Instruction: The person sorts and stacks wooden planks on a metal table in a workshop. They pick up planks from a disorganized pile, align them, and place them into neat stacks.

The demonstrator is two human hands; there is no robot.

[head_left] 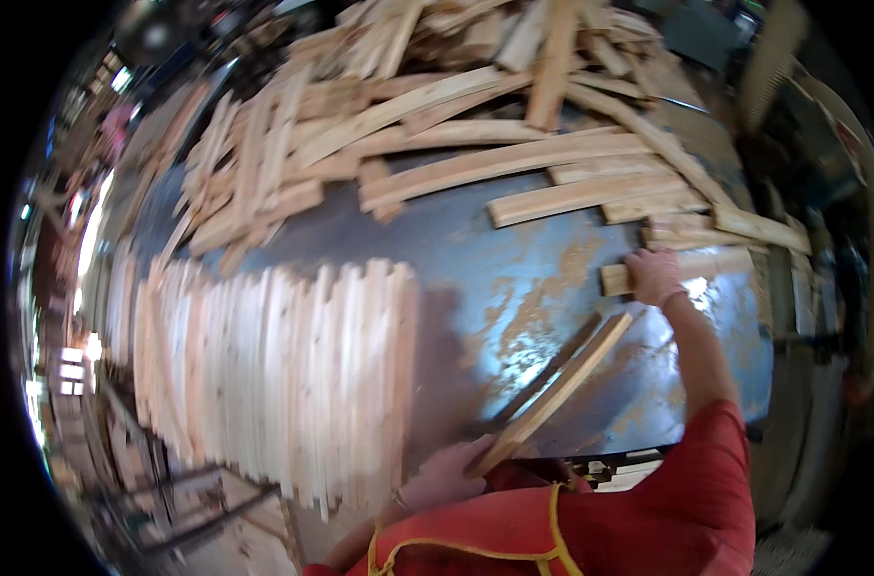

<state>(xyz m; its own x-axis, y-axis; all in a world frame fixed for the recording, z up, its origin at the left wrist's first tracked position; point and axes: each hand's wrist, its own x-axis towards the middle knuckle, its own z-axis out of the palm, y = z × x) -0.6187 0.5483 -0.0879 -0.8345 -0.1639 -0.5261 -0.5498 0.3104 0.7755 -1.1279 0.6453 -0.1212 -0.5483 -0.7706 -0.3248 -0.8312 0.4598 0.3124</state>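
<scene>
My left hand (pixel 448 472) is closed round the near end of a narrow wooden strip (pixel 557 386), which slants up and away to the right over the metal table (pixel 456 254). Farther off on the right, my right hand (pixel 656 275) grips a short wooden board (pixel 715 264) near its left end, the fingers wrapped over the top. To the left of my left hand lies a row of pale wooden strips (pixel 283 370), set side by side with uneven ends. My thumbs are mostly hidden.
A loose heap of boards (pixel 427 106) covers the far side of the table, several crossing one another. Sawdust (pixel 533 298) is scattered on the metal top. A ribbed hose (pixel 775 62) stands at the far right. The table's front edge runs close to my body.
</scene>
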